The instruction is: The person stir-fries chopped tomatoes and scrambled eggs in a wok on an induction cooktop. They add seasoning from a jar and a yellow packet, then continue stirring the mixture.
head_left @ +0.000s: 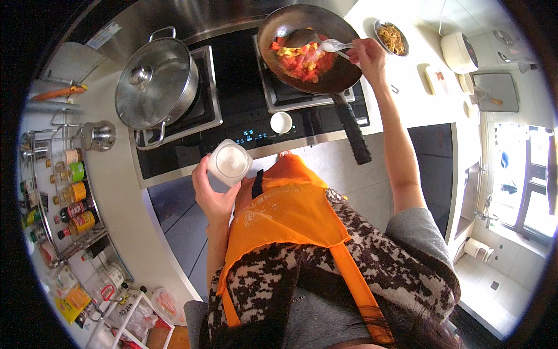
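My left hand [216,192] holds a jar of white granules [231,161] with its top open, near the front edge of the stove. Above the wok [296,19], my right hand [368,56] grips a small spoon [333,45] over red chopped food with yellow pieces [307,61]. What looks like the head of a dark ladle rests in the wok beside the food. The wok's black handle [353,131] points towards me. A round white lid [281,122] lies on the black stovetop between the jar and the wok.
A lidded steel pot [152,83] stands on the left burner. Bottles [76,196] fill a rack at the far left, near a steel pitcher [98,135]. A bowl of cooked food [391,38] and a white appliance [459,52] stand on the right counter.
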Motion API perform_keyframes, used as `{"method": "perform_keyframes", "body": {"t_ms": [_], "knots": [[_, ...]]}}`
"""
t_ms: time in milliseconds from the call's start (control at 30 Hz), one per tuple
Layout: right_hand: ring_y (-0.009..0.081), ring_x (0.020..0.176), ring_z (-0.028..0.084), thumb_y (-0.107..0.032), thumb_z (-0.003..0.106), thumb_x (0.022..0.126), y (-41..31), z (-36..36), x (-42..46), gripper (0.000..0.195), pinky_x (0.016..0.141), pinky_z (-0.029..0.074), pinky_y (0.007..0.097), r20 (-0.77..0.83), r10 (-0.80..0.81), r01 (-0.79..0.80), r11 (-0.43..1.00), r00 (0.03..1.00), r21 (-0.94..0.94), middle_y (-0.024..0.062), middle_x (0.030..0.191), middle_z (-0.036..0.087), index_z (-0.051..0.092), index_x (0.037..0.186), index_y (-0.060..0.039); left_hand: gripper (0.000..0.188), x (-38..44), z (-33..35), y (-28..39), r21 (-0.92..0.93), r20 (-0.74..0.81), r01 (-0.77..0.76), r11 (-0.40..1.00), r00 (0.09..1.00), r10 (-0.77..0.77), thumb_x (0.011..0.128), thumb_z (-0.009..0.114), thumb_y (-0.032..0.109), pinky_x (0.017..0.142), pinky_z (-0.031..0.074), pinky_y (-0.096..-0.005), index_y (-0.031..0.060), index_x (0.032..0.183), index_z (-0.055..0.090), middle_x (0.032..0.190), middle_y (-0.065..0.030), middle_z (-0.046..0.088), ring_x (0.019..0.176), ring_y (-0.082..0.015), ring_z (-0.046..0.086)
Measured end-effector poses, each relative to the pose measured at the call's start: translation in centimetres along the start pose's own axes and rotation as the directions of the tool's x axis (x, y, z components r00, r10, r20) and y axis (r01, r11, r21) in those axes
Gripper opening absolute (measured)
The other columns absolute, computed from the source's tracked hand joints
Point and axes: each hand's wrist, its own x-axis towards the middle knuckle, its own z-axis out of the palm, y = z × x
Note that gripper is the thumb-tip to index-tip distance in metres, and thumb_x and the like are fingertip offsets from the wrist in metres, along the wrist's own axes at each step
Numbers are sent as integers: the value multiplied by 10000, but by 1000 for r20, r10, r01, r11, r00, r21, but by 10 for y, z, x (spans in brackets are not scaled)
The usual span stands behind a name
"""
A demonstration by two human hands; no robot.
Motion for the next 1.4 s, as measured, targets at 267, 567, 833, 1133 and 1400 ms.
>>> {"method": "perform_keyframes", "body": {"t_ms": [267,567,833,1133,1400], "knots": [[136,627,654,-178,552,987,-14,-1,-4,230,581,547,260,-30,-7,9,997,1000,74,132,778,703,624,994,41,839,0,0,-2,18,19,-28,999,999,28,625,882,113,977,454,-392,64,1351,467,1274,-142,532,1168,-283,541],[140,638,656,-162,546,984,-12,7,-1,223,589,550,262,38,-1,-1,998,999,64,136,790,701,621,1013,46,832,1,-1,3,1,41,-9,1000,999,9,622,883,112,987,447,-390,50,1342,472,1263,-145,540,1165,-282,541],[147,624,658,-149,549,983,-3,-11,-7,218,575,546,256,-3,69,-69,996,998,53,148,789,705,626,1027,49,824,1,-2,3,7,10,-40,999,999,40,594,867,78,989,448,-411,60,1322,482,1267,-143,558,1172,-312,543],[184,696,673,-200,504,1001,-57,-19,-47,283,654,563,294,113,248,-272,838,962,472,165,850,699,626,1059,48,817,10,1,6,21,18,-37,999,999,36,570,856,62,983,446,-427,75,1301,493,1232,-143,580,1147,-334,556],[159,597,642,-231,488,1002,-145,45,-135,254,564,530,256,455,224,-438,782,862,444,128,736,666,587,1019,2,808,22,10,4,12,-11,-95,995,995,96,553,849,49,933,476,-419,85,1284,507,1212,-130,582,1131,-334,557]]}}
